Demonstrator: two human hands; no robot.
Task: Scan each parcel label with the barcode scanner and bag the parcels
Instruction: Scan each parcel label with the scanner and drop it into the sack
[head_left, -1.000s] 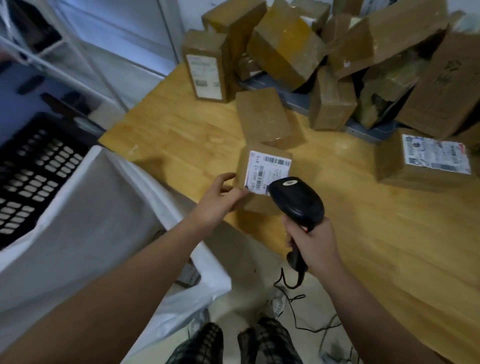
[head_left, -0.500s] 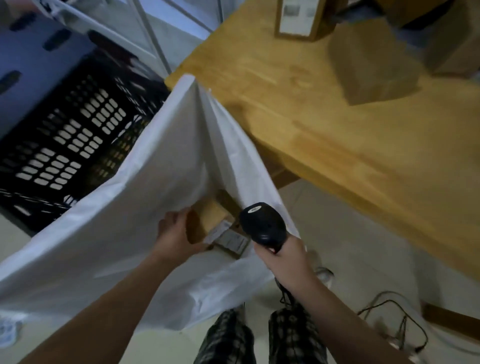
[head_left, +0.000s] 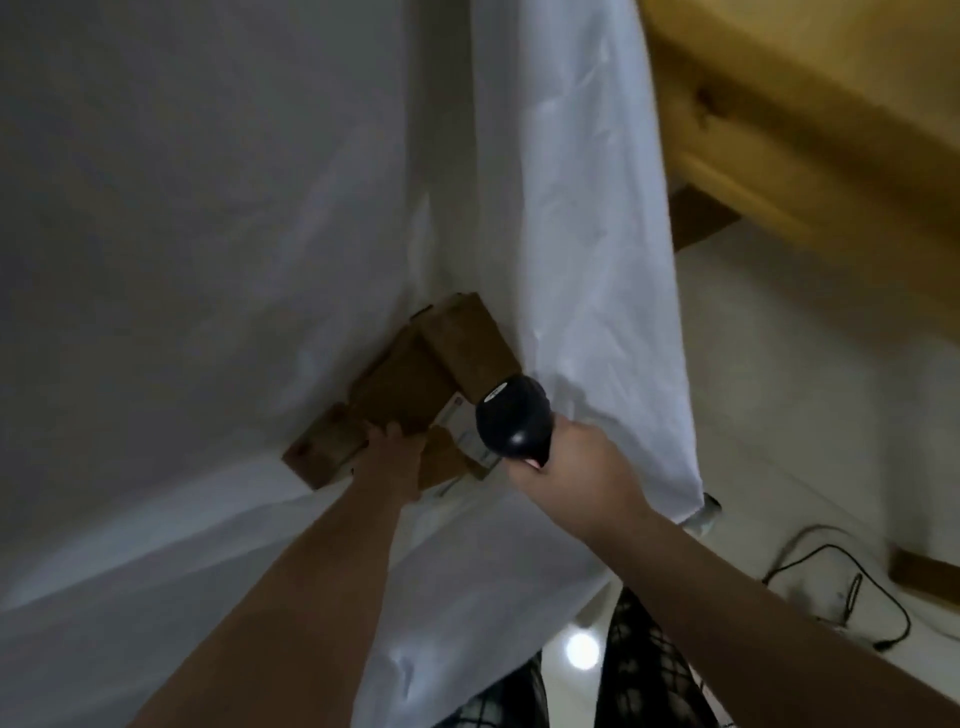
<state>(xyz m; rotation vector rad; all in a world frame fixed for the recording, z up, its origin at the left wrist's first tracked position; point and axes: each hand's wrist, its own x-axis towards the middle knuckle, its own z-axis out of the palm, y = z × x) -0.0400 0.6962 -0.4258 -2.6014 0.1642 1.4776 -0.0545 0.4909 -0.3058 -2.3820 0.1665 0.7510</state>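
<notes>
left hand (head_left: 392, 460) inside white bag (head_left: 208, 208), fingers on brown parcel (head_left: 408, 392), grip unclear, right hand (head_left: 569, 465) gripping scanner (head_left: 511, 415)

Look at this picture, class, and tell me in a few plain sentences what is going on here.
A person is bagging parcels. Their left hand reaches down into a large white bag and touches the brown cardboard parcels lying at its bottom; whether it grips one is unclear. Their right hand grips a black barcode scanner just above them. A wooden table shows at the upper right.
</notes>
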